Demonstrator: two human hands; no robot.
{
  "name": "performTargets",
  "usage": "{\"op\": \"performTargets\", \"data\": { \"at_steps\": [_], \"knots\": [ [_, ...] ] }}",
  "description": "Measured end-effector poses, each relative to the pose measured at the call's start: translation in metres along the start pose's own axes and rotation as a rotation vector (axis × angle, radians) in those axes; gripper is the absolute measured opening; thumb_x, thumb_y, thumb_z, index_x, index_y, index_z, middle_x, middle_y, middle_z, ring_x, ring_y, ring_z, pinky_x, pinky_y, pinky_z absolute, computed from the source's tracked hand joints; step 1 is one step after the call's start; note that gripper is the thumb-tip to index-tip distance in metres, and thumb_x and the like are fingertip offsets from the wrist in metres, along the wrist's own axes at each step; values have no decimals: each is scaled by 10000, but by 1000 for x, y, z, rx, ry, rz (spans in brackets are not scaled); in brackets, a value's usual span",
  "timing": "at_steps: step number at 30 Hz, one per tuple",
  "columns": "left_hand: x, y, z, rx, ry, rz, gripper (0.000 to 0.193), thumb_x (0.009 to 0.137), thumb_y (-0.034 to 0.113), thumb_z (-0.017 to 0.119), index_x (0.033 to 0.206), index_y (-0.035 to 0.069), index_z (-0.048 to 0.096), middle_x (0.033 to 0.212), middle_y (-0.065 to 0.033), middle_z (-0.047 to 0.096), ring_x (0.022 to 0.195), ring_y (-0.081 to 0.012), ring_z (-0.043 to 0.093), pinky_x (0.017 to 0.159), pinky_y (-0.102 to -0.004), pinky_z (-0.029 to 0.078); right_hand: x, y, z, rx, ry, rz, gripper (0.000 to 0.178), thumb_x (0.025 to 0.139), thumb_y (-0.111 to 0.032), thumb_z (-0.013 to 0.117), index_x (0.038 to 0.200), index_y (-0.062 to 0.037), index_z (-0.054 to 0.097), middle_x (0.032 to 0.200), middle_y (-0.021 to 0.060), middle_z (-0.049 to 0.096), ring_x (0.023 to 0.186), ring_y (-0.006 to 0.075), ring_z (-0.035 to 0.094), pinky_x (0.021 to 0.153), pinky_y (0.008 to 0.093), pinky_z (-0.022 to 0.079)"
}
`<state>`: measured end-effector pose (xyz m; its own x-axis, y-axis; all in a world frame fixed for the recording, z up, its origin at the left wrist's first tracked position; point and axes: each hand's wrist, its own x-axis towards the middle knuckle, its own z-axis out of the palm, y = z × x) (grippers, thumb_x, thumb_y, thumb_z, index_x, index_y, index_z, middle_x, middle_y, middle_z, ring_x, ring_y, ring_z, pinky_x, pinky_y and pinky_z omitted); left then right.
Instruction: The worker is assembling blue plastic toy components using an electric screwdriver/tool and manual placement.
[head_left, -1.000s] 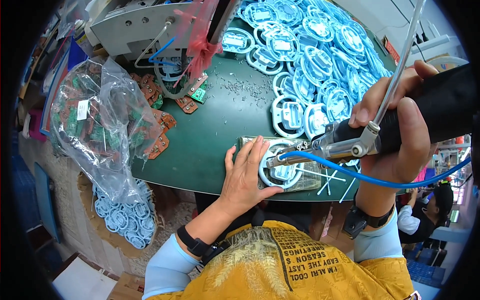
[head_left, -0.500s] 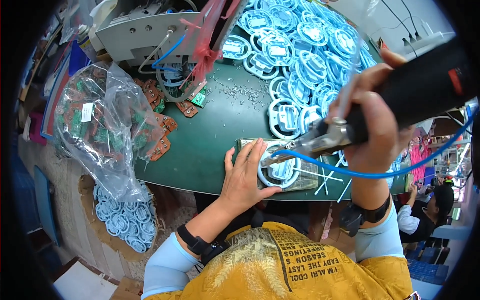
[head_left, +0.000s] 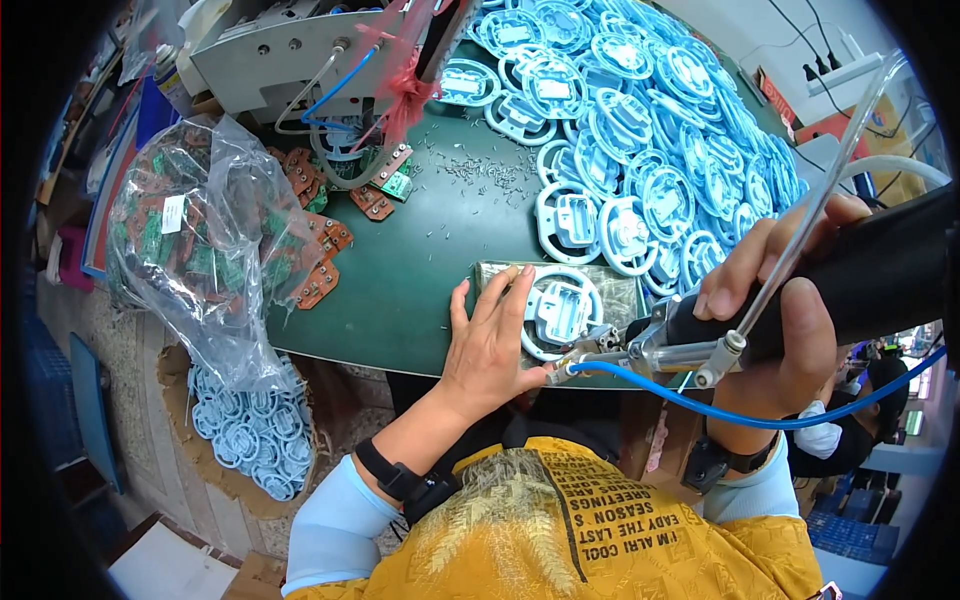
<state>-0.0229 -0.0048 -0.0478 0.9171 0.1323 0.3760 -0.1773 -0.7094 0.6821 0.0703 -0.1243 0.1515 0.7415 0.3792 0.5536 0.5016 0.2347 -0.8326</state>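
Note:
A light-blue plastic steering-wheel-shaped part (head_left: 562, 312) lies on a tape-covered block (head_left: 622, 288) near the table's front edge. My left hand (head_left: 488, 342) rests against its left side, fingers stretched out and thumb near the screwdriver's tip. Wrapped around a black power screwdriver (head_left: 870, 262) is my right hand (head_left: 785, 290). The tool lies nearly level, and its metal nose (head_left: 600, 352) reaches the part's lower right edge. A clear tube (head_left: 815, 200) and a blue hose (head_left: 720, 415) connect to it. Whether the bit touches the part is unclear.
Many similar blue parts (head_left: 625, 140) are heaped at the back right. Small screws (head_left: 485, 175) lie scattered mid-table. Circuit boards (head_left: 325, 260) and a clear bag (head_left: 215, 240) of them sit left, below a grey machine (head_left: 290, 75). More blue parts fill a floor sack (head_left: 180, 400). A person (head_left: 865, 420) sits far right.
The screwdriver and my right hand have swung down and toward me, shifting the nose from the part's upper area to its lower right edge. My left hand stays nearly in place.

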Motion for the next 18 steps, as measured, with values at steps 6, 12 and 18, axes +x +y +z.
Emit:
{"op": "performTargets", "data": {
  "at_steps": [6, 12, 18],
  "knots": [
    [-1, -2, 3, -7, 29, 12, 1142, 587, 340, 894, 1477, 18, 254, 1385, -146, 477, 1331, -280, 407, 1053, -602, 246, -6, 8, 2, -3, 35, 50, 539, 837, -144, 529, 1342, -35, 377, 878, 104, 472, 617, 188, 534, 550, 318, 500],
    [-2, -3, 1, -14, 30, 12, 1128, 595, 343, 891, 1476, 27, 262, 1397, -137, 467, 1329, -282, 407, 1050, -607, 245, 13, -11, -20, 232, -113, 62, 338, 908, -148, 474, 1208, -27, 376, 850, 90, 428, 683, 179, 522, 577, 315, 487],
    [-1, 0, 0, -22, 16, 12, 1141, 588, 333, 895, 1483, 27, 255, 1403, -123, 465, 1337, -282, 401, 1053, -610, 238, 37, -48, -63, 4, -286, 100, 205, 963, -235, 428, 985, -39, 372, 789, 115, 490, 691, 167, 567, 699, 298, 505]
  ]
}}
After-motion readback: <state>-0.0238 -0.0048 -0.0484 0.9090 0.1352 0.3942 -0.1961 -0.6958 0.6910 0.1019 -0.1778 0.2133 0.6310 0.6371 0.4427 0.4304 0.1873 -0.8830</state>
